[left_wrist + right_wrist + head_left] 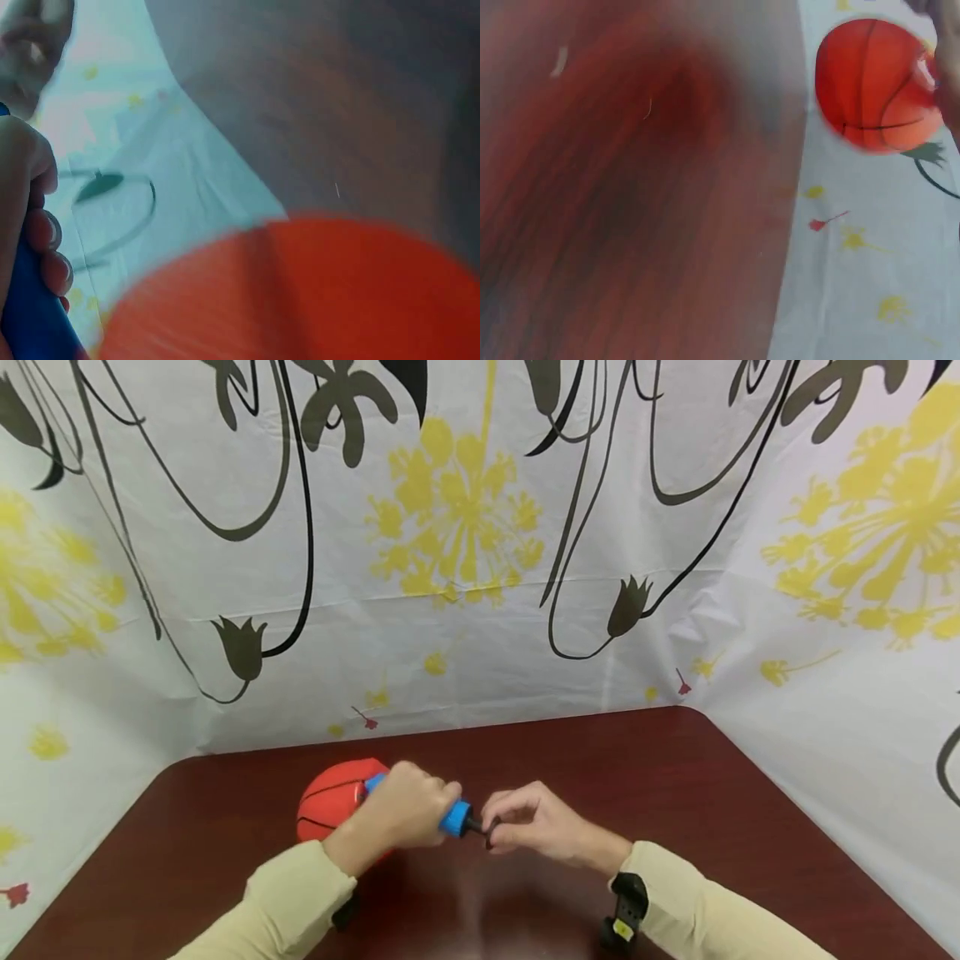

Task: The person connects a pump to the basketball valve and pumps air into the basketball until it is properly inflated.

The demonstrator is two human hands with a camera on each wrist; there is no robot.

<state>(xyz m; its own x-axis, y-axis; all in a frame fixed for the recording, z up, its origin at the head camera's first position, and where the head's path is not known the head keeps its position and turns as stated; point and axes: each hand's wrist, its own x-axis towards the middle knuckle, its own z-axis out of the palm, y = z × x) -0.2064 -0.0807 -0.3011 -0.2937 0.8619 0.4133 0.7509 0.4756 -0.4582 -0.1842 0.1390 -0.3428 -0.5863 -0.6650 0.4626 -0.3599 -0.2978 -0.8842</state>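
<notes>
My left hand [408, 806] grips the blue barrel of a hand pump [456, 819], fingers wrapped round it. Against the pump's left end is a red ball with black basketball lines [333, 802]; the join is mostly hidden behind the left hand. From the right end a black rod runs to a dark handle [491, 835], which my right hand [536, 818] pinches between thumb and fingers. In the left wrist view the ball [315, 300] looms large beside the blue barrel [34, 307]. The right wrist view has the ball [870, 86] at upper right, close to part of a hand.
Beneath the hands lies a dark red-brown table [600, 760] with rounded far corners. White sheeting with yellow and grey flower prints [465, 652] hangs along its back and both sides. A black band with a small device [628, 902] sits at the right wrist.
</notes>
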